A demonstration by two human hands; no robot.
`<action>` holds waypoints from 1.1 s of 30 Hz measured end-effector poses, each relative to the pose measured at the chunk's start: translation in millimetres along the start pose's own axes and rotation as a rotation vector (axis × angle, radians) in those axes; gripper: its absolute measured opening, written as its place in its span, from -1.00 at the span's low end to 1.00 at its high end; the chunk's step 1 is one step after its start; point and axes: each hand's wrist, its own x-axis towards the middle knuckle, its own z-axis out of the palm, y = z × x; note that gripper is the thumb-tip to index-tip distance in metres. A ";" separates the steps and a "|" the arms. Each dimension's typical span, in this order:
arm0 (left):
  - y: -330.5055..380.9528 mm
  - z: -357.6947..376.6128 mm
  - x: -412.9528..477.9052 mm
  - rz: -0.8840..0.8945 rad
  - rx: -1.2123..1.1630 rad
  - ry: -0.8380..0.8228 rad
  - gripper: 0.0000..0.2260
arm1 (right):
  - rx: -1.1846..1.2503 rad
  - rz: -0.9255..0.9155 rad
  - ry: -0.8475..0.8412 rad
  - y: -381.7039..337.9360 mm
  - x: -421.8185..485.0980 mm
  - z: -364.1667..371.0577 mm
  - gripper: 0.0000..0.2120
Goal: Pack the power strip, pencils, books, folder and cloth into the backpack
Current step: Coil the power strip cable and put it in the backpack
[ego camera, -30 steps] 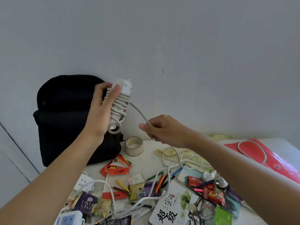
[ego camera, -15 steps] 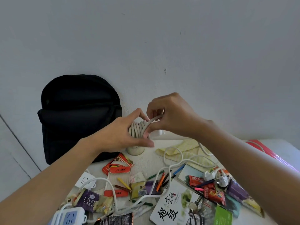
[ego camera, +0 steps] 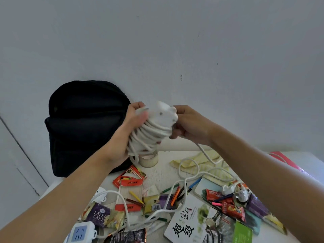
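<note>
White power strip (ego camera: 157, 123) held in both hands, above the table (ego camera: 163, 172)

We record: left hand (ego camera: 133, 127) grips the strip round its wound turns. Right hand (ego camera: 189, 125) curls its fingers round the cord (ego camera: 192, 172) at the strip's right side; loose cord drops from there to the table. The strip is raised over the far edge, just right of the black backpack (ego camera: 84, 127), which stands at the far-left corner. Tape roll (ego camera: 149, 159) sits directly below. Yellow cloth (ego camera: 206, 160) lies right of the roll. Pencils (ego camera: 177, 193) are scattered mid-table, a book (ego camera: 189, 223) at the near edge, the red folder (ego camera: 287, 162) at the right edge.
</note>
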 end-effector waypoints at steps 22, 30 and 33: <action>-33.3 -14.9 7.3 0.035 0.894 -0.034 -0.17 | -1.044 -0.407 0.169 4.9 -14.6 2.6 -0.69; -4.7 13.9 -5.4 0.015 0.802 -0.194 -0.18 | -0.471 -0.194 -0.076 -10.4 -5.0 -1.3 -0.70; 1.3 20.2 -13.1 0.058 0.581 -0.201 -0.19 | -0.131 0.021 -0.182 -3.4 -2.4 -6.8 -0.82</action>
